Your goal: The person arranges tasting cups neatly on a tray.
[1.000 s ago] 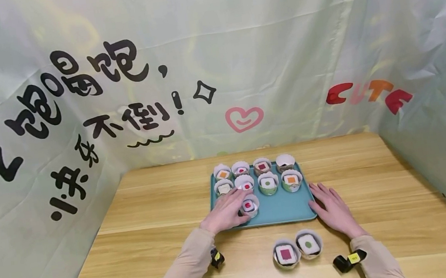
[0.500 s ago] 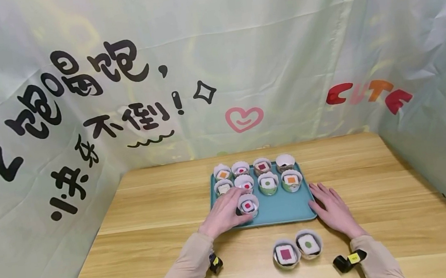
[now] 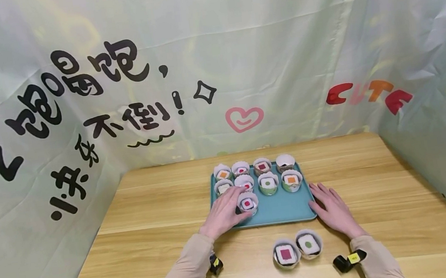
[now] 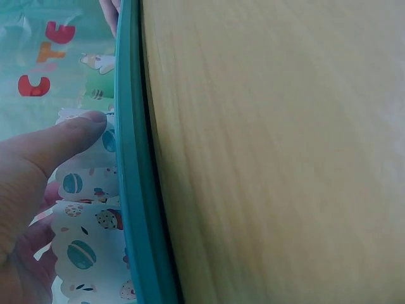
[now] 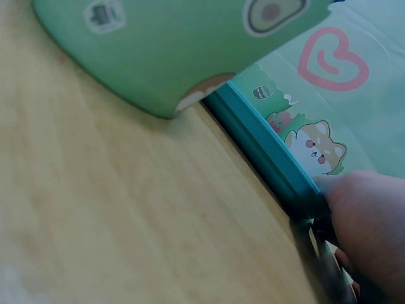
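Note:
In the head view my left hand [image 3: 225, 210] holds a white paper baking cup [image 3: 248, 203] with a red-marked white square inside, thumb on its near side and fingers beyond it. This cup is in the front row of the teal tray [image 3: 284, 212]. The left wrist view shows the thumb pressed to the side of a macaron-print cup [image 4: 88, 180], inside the tray's rim. At the tray's right front corner lies my right hand [image 3: 333, 209], fingers stretched out and thumb at the rim; it holds no cup.
Several baking cups [image 3: 268, 183] with marked squares fill two rows at the back of the tray. Two more cups, one purple-marked [image 3: 286, 254] and one green-marked [image 3: 309, 244], stand on the wooden table [image 3: 151, 203] in front of it. Printed cloth [image 3: 280, 58] hangs behind.
My left hand has closed in on the front cup, and the cup has shifted slightly toward the back of the tray. The right hand has stayed at the rim.

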A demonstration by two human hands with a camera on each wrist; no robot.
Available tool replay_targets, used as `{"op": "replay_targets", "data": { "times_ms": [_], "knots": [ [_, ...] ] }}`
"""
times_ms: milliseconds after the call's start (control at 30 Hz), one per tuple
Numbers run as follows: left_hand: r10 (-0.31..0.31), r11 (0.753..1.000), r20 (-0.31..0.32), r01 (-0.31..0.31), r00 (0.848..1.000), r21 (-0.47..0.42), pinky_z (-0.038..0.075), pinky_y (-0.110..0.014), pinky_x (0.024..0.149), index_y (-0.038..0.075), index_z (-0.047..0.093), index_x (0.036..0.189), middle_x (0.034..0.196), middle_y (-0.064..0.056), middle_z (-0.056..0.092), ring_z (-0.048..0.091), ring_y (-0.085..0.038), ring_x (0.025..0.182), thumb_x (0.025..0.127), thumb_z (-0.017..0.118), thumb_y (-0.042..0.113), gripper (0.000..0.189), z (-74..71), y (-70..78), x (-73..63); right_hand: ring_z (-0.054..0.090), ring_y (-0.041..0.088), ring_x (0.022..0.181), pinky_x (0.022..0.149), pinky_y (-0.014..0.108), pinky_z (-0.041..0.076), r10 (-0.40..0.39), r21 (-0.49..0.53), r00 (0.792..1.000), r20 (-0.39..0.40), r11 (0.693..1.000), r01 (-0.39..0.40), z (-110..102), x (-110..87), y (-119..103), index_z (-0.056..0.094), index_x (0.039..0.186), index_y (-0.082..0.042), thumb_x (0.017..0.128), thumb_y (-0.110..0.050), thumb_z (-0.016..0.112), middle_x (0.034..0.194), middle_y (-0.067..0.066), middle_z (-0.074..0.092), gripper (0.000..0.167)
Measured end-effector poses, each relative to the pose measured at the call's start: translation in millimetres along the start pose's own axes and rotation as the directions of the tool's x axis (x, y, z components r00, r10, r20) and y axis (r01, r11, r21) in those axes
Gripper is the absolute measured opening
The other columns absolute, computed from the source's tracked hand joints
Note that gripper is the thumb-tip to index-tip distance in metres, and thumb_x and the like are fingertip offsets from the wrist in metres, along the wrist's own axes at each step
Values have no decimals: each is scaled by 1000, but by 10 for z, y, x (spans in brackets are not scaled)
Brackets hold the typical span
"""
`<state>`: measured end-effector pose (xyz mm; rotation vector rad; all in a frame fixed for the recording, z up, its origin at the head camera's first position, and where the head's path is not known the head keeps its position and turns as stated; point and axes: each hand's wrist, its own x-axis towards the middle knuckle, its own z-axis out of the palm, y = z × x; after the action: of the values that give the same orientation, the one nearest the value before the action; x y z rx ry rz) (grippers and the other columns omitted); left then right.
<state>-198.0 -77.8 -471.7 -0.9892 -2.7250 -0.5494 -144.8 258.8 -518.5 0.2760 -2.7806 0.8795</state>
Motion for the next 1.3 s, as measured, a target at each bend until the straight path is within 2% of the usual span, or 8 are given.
{"op": "replay_targets", "data": {
  "times_ms": [233, 567, 767, 1000, 1133, 1300],
  "knots": [
    [3, 1000, -16, -2, 1000, 28, 55, -42, 100, 10, 53, 138, 136, -9, 62, 62, -26, 123, 85, 81, 41, 68, 11, -1, 4, 31, 51, 146, 119, 64, 19, -3, 5, 1000, -7, 1000, 3, 9, 4, 6, 46, 146, 7, 102, -22, 55, 153, 27, 45, 53],
    [-8, 1000, -11, 8, 1000, 17, 56, -41, 99, 10, 53, 138, 135, -8, 62, 63, -24, 121, 85, 81, 40, 68, 19, -3, 13, 30, 50, 146, 119, 64, 19, 5, -6, 1000, 7, 1000, -5, 18, 20, 33, 45, 147, 7, 103, -23, 54, 154, 27, 43, 54],
    [-4, 1000, -9, 4, 1000, 11, 55, -43, 101, 9, 52, 139, 137, -9, 61, 62, -26, 123, 84, 81, 39, 69, 12, 0, 5, 31, 51, 146, 119, 64, 19, -5, -3, 1000, -7, 1000, 5, 24, 18, 32, 46, 146, 7, 103, -23, 55, 153, 27, 44, 53],
    [-4, 1000, -17, 4, 1000, 15, 54, -44, 103, 8, 52, 139, 137, -9, 61, 62, -26, 124, 83, 82, 40, 71, 23, -7, -4, 29, 51, 147, 120, 64, 17, 11, 2, 1000, 11, 1000, -11, 26, 26, 37, 45, 147, 7, 103, -24, 54, 155, 27, 42, 54],
    [-6, 1000, -24, 6, 1000, -4, 52, -44, 105, 8, 52, 139, 138, -9, 60, 61, -26, 125, 82, 83, 40, 73, 32, -12, -21, 31, 51, 145, 119, 65, 19, -4, -5, 1000, -5, 1000, 4, 23, 17, 30, 46, 146, 8, 103, -22, 54, 153, 28, 44, 53],
    [-20, 996, -65, 15, 998, -84, 50, -44, 109, 10, 51, 141, 138, -8, 59, 58, -25, 127, 80, 85, 41, 76, 29, -16, -59, 31, 50, 146, 119, 64, 19, -1, -2, 1000, -2, 1000, 1, 11, 5, 14, 46, 146, 7, 103, -21, 54, 153, 27, 44, 53]
  ]
}}
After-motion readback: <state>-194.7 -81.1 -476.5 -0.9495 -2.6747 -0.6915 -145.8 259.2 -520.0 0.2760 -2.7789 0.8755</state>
